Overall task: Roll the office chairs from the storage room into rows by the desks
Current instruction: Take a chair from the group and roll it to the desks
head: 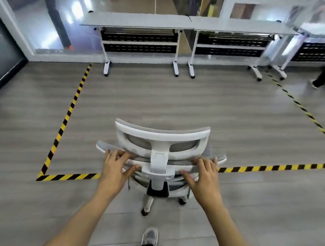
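Grey plank floor (pixel 159 102); white-framed, grey-mesh chair (pixel 161 134) with curved headrest stands at the near striped tape (pixel 67 117) line, well apart from flat counters (pixel 139 21). Curled fingers of left hand (pixel 114 167) and right hand (pixel 206 175) grasp its backrest edge.

White-grey chair (pixel 160 142); yellow-black striped floor tape (pixel 67 117); white desks (pixel 137 21).
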Available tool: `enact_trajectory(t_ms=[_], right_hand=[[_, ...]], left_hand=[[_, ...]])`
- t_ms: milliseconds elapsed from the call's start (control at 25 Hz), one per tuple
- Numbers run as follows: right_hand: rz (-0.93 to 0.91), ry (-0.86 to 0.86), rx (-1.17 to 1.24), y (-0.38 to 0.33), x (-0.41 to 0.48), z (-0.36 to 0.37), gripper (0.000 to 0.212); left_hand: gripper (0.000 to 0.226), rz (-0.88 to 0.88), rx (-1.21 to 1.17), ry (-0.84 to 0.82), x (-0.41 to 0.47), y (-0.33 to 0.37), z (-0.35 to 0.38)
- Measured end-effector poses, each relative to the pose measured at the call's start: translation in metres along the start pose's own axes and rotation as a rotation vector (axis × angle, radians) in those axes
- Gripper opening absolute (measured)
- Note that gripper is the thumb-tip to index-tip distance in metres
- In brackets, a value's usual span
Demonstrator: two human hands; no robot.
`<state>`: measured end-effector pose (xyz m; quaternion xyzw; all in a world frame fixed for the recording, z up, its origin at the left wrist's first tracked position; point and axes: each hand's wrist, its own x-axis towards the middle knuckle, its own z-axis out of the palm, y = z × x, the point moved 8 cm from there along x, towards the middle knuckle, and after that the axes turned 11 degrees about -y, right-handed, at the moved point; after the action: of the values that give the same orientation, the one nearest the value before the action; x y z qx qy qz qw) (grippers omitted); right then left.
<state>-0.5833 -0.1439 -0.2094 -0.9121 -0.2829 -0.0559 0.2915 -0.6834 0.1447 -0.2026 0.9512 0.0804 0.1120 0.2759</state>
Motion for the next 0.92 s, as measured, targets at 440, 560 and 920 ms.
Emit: enact_trajectory(t_ms=[440,560,920], right_hand=[[0.398,0.049,-0.137,0.303,0.202,-0.110,0.058],[0.415,0.078,-0.099,0.385,0.262,-0.139,0.059],[0.396,0.123,-0.058,0.655,0.464,-0.246,0.052]], left_hand=[[0.048,0.175,-0.131,-0.193,0.380,0.165,0.177],[0.050,0.212,-0.145,-0.239,0.482,0.209,0.228],[0.033,0.285,-0.012,-0.150,0.757,0.366,0.378]])
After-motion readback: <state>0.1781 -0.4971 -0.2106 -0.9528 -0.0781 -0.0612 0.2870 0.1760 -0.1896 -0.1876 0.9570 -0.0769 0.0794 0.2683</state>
